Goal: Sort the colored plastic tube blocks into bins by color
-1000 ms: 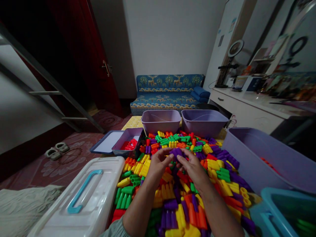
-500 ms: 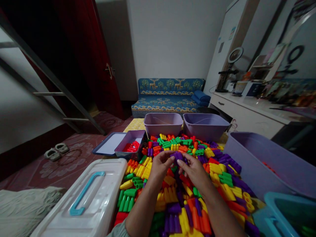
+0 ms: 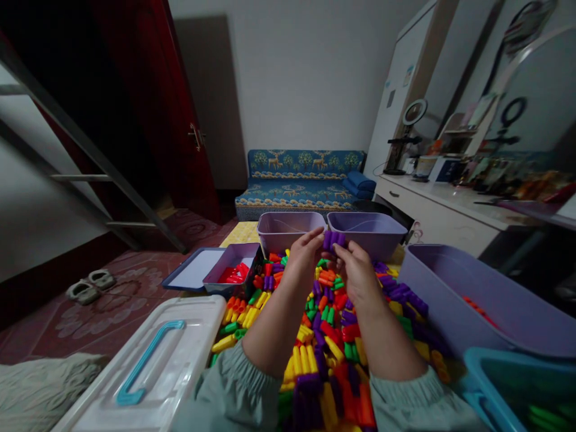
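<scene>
The stickers (image 3: 408, 75) on the pale cabinet (image 3: 398, 111) are too small to read, while a purple block (image 3: 333, 241), ridged like tubes joined side by side, is held above the multicoloured pile (image 3: 326, 315), pinched in the grip of the left hand (image 3: 305, 253) and right hand (image 3: 359, 275).

It's a home, this: blue deer-patterned sofa (image 3: 299, 191), red door (image 3: 180, 150) to the sofa's left, shoes (image 3: 92, 287) that side too, dressing table (image 3: 438, 210) and mirror (image 3: 540, 102) to its right!
</scene>
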The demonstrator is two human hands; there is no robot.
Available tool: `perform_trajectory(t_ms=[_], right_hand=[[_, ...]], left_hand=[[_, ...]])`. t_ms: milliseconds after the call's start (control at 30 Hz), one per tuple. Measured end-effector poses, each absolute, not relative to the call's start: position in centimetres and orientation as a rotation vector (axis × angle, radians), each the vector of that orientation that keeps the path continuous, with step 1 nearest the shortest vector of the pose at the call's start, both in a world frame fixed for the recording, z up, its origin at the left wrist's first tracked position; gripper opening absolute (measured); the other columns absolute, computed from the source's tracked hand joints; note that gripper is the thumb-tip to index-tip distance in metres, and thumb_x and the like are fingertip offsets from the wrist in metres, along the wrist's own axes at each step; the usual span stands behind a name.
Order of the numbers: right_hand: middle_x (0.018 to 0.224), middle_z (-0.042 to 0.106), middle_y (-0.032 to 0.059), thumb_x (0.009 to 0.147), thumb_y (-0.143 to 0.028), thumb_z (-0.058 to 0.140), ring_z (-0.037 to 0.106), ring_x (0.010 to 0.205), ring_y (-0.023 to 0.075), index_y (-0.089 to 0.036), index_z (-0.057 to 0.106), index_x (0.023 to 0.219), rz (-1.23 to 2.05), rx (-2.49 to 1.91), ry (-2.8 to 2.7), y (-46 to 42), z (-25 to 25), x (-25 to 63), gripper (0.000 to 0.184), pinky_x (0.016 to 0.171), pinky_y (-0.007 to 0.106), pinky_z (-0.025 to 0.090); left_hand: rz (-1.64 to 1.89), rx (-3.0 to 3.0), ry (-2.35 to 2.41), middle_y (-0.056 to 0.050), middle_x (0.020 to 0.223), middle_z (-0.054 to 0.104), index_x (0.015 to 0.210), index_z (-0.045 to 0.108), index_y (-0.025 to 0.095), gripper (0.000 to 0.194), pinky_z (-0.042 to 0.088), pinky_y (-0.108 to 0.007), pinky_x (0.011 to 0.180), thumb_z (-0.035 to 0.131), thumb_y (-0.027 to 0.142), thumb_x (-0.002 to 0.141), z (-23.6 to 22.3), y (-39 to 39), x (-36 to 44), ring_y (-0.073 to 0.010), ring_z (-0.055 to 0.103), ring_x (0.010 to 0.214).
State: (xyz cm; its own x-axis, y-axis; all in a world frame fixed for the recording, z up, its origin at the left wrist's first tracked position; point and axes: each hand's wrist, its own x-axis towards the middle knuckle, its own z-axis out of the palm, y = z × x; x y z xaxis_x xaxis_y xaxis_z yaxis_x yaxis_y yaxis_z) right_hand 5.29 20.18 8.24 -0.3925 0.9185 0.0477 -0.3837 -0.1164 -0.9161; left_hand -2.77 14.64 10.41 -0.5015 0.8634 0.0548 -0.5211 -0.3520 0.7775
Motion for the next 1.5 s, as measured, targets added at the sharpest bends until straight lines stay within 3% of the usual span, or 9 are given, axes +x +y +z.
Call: perform_trajectory(t_ms=[200, 367, 433, 633, 733, 833, 967, 1167, 1500], right_hand=[[0.064, 0.064, -0.0041, 0.06, -0.02, 0.066, 0.064, 0.059, 0.0139, -0.021, 0.057, 0.085, 1.736, -0.67, -0.852, 21.1, 6.3, 4.0, 0.027, 0.051, 0.022, 0.053], [0.049, 0.055, -0.0043, 0.068, -0.015, 0.057, 0.058, 0.045, 0.014, -0.022, 0.049, 0.068, 1.832, -0.867, -0.648, 20.6, 2.8, 3.4, 0.011, 0.048, 0.028, 0.055], [0.049, 0.054, -0.0038, 0.073, -0.015, 0.053, 0.059, 0.047, 0.0139, -0.022, 0.05, 0.071, 1.821, -0.893, -0.614, 22.2, 4.3, 3.2, 0.008, 0.048, 0.027, 0.055], [0.083, 0.063, 0.006, 0.09, -0.025, 0.036, 0.067, 0.071, 0.0137, -0.018, 0.05, 0.105, 1.759, -0.849, -0.602, 28.9, 13.3, 3.4, 0.022, 0.058, 0.026, 0.057], [0.095, 0.062, 0.0108, 0.088, -0.024, 0.039, 0.067, 0.076, 0.014, -0.016, 0.051, 0.105, 1.771, -0.849, -0.634, 27.7, 12.5, 4.0, 0.022, 0.058, 0.024, 0.055], [0.096, 0.065, 0.0076, 0.074, -0.019, 0.058, 0.067, 0.078, 0.0142, -0.018, 0.054, 0.097, 1.731, -0.856, -0.686, 24.5, 8.0, 5.2, 0.023, 0.058, 0.021, 0.052], [0.092, 0.069, 0.0061, 0.06, -0.032, 0.07, 0.066, 0.077, 0.0176, -0.017, 0.062, 0.09, 1.546, -0.903, -1.079, 21.9, 2.5, 7.5, 0.034, 0.055, 0.022, 0.047], [0.082, 0.071, 0.0062, 0.069, -0.037, 0.063, 0.066, 0.079, 0.0213, -0.018, 0.066, 0.083, 1.194, -0.981, -1.822, 21.8, -0.6, 10.0, 0.023, 0.073, 0.033, 0.05], [0.124, 0.058, 0.0141, 0.079, -0.027, 0.056, 0.057, 0.113, 0.0272, -0.019, 0.06, 0.121, 0.557, -1.202, -2.65, 18.7, -1.1, 9.8, 0.043, 0.092, 0.035, 0.042]], left_hand=[[1.942, 0.58, 1.042, -0.002, 0.074, 0.067, 0.1, 0.066, 0.012, 0.031, 0.044, -0.022, 0.066, 0.067, 0.015, 0.07, 9.0, 17.7, -1.9, -0.0097, 0.058, 0.062], [1.678, 0.337, 1.28, 0.001, 0.053, 0.055, 0.072, 0.062, 0.012, 0.002, 0.04, -0.021, 0.054, 0.064, 0.012, 0.072, 5.7, 19.2, -1.6, -0.0086, 0.048, 0.047], [1.626, 0.332, 1.273, 0.002, 0.047, 0.048, 0.064, 0.058, 0.012, 0.012, 0.037, -0.022, 0.049, 0.063, 0.015, 0.074, 6.9, 20.5, -2.0, -0.0088, 0.042, 0.042], [1.792, 0.485, 1.111, -0.003, 0.088, 0.065, 0.098, 0.062, 0.018, 0.025, 0.045, -0.02, 0.064, 0.066, 0.03, 0.077, 13.8, 23.9, -3.2, -0.0097, 0.058, 0.067], [1.825, 0.551, 1.183, -0.006, 0.097, 0.066, 0.111, 0.06, 0.018, 0.034, 0.047, -0.024, 0.071, 0.063, 0.027, 0.078, 12.3, 22.7, -3.2, -0.0127, 0.062, 0.076], [1.77, 0.671, 1.396, -0.009, 0.094, 0.069, 0.108, 0.064, 0.013, 0.033, 0.048, -0.028, 0.078, 0.063, 0.016, 0.075, 7.4, 19.6, -3.4, -0.0158, 0.064, 0.083], [1.593, 1.022, 1.652, -0.012, 0.101, 0.071, 0.099, 0.07, 0.013, 0.026, 0.048, -0.034, 0.087, 0.065, 0.016, 0.074, 2.1, 14.6, -4.2, -0.0225, 0.065, 0.094], [1.216, 1.457, 2.019, -0.009, 0.105, 0.071, 0.103, 0.071, 0.019, 0.028, 0.048, -0.036, 0.089, 0.061, 0.021, 0.077, 0.7, 9.4, -4.5, -0.0251, 0.063, 0.1], [0.962, 1.759, 2.099, -0.009, 0.113, 0.062, 0.11, 0.067, 0.021, 0.039, 0.047, -0.033, 0.092, 0.065, 0.017, 0.071, -1.2, 8.7, -3.6, -0.0231, 0.059, 0.105]])
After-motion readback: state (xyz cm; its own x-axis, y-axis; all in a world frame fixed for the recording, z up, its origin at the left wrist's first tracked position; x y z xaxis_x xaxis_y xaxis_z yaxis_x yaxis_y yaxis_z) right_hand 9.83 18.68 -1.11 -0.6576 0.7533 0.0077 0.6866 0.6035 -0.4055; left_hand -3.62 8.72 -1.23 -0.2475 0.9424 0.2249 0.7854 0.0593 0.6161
